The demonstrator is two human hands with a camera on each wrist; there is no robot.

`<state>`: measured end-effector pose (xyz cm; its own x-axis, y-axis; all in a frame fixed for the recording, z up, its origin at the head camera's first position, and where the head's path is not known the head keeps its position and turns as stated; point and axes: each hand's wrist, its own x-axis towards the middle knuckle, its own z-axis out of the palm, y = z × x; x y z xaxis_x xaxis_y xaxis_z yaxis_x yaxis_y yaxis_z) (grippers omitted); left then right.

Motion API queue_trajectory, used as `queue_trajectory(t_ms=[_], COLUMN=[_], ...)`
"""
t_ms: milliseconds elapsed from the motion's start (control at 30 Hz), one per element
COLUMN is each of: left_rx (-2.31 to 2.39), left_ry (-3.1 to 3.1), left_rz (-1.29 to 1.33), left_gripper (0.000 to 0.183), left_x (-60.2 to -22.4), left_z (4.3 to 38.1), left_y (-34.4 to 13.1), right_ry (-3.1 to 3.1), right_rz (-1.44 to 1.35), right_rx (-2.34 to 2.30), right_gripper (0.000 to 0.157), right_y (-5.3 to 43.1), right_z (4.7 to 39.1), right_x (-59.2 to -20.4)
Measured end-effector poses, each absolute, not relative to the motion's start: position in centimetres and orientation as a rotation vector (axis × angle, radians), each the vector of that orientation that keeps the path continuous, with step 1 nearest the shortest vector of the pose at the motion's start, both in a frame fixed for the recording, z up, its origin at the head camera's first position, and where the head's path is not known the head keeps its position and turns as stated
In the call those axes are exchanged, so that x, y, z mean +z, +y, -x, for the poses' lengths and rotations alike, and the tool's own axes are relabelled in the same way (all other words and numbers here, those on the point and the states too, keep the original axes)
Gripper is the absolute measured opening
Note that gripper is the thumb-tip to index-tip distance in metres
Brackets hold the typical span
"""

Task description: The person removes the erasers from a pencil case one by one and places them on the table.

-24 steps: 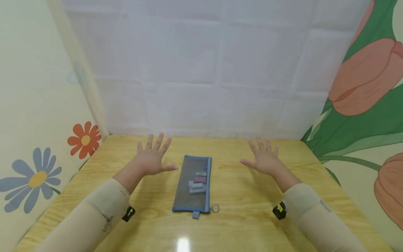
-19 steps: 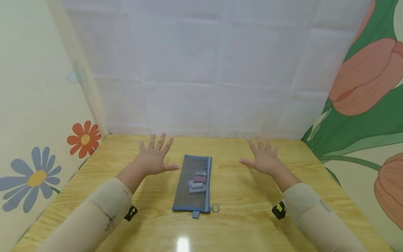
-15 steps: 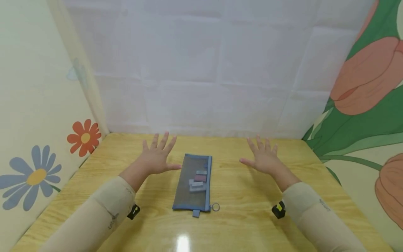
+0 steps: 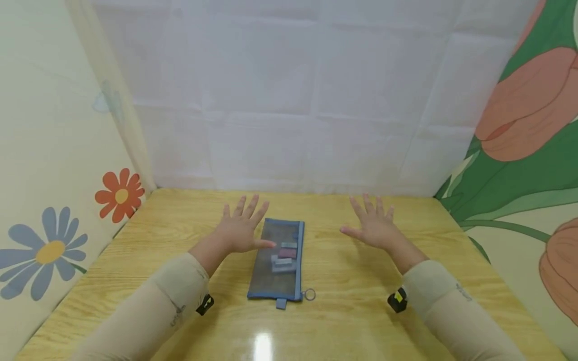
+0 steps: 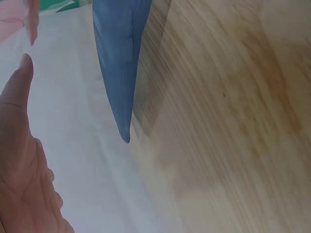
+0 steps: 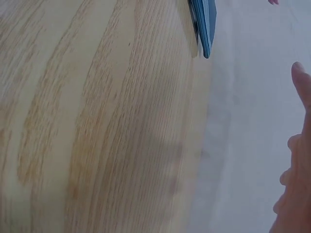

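A blue mesh zipper pouch [image 4: 273,281] lies on the wooden table near the middle of the head view. Through its mesh show a pink block [image 4: 287,252] and some pale, whitish pieces [image 4: 283,266]. A ring [image 4: 309,294] hangs from the zipper's near end. My left hand [image 4: 239,233] is spread above the table at the pouch's left, its thumb overlapping the mesh in the head view. My right hand [image 4: 375,228] hovers to the right, fingers spread, holding nothing. In the left wrist view the pouch [image 5: 116,53] stands beside my left thumb; the right wrist view shows its edge [image 6: 204,24].
The wooden table [image 4: 343,321] reaches back to a white creased sheet [image 4: 293,100]. Flower-printed panels rise at both sides, with a red flower [image 4: 121,196] at left and large tulips [image 4: 528,110] at right. Black devices [image 4: 398,300] sit at both wrists.
My left hand has moved right, bringing its thumb from beside the pouch to over its left side. The right hand has shifted only slightly left. The pouch stays in place.
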<state>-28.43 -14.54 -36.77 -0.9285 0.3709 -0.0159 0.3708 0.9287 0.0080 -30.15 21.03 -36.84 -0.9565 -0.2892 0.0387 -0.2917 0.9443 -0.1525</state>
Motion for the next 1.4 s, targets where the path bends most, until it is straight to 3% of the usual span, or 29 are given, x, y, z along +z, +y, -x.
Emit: queue_trajectory(t_ms=[700,967,1400], left_rx=[-0.042,-0.039,0.008], left_ry=[2.915,2.846,2.762], left_rz=[-0.773,-0.826,-0.802], left_gripper=[0.104,0.102,0.103], left_x=[-39.3,-40.3,-40.5], left_z=[28.3,28.2,27.6], left_y=[-10.0,-9.4,-9.0], right_ry=[-3.068,-3.068,-3.089], right_rz=[-0.513,-0.531,-0.52], right_rx=[0.276,0.346,0.356], right_gripper=[0.096,0.089,0.09], right_y=[20.1,20.1,20.2], right_z=[29.9,29.6,29.6], right_x=[-37.2,-37.3,-37.5])
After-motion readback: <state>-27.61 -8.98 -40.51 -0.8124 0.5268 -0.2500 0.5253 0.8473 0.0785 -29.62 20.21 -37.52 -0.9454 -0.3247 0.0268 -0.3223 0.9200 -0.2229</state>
